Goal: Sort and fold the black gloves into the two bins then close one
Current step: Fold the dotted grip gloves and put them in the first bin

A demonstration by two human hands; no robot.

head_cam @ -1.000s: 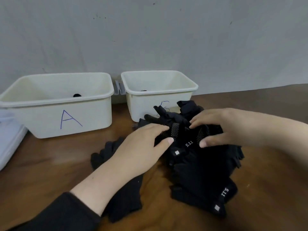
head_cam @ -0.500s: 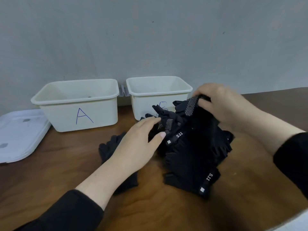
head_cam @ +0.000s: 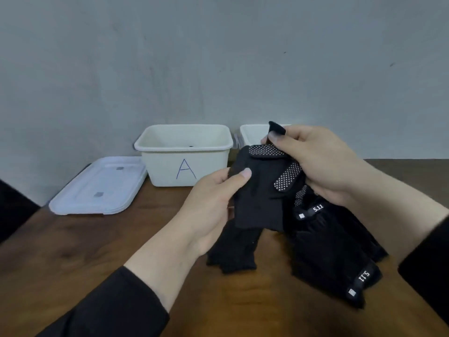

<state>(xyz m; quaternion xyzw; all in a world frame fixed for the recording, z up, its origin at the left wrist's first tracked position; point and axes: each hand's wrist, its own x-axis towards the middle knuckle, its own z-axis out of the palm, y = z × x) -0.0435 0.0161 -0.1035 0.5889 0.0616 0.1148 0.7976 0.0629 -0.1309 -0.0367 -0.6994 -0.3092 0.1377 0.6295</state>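
A dotted-palm black glove [head_cam: 261,188] is held up above the counter [head_cam: 73,251], stretched between both hands. The left hand [head_cam: 213,203] pinches its left edge between thumb and curled fingers; the right hand [head_cam: 318,164] grips the far, upper end, its thumb and forefinger pinching one glove fingertip [head_cam: 277,128] that sticks up. The glove's long axis runs roughly from that far upper end down toward the near cuff, which hangs free. Both hands are on it, so neither is nearer. A fold would likely bring the far end held by the right hand down toward the cuff.

Below and to the right, the pile of remaining gloves [head_cam: 335,242] lies on the counter, some with "5.11" tabs; one plainer glove [head_cam: 233,251] lies just left of the pile, under the held one.

Bin A [head_cam: 184,164] stands at the far side, left of the held glove, open. Only a small dark speck shows at its rim line, and whether that is a glove I cannot tell. The second bin [head_cam: 252,133] sits just right of it, mostly hidden behind the glove and right hand; its contents are not visible. A stack of white lids [head_cam: 99,188] lies flat to the left of bin A, touching or nearly touching its wall.
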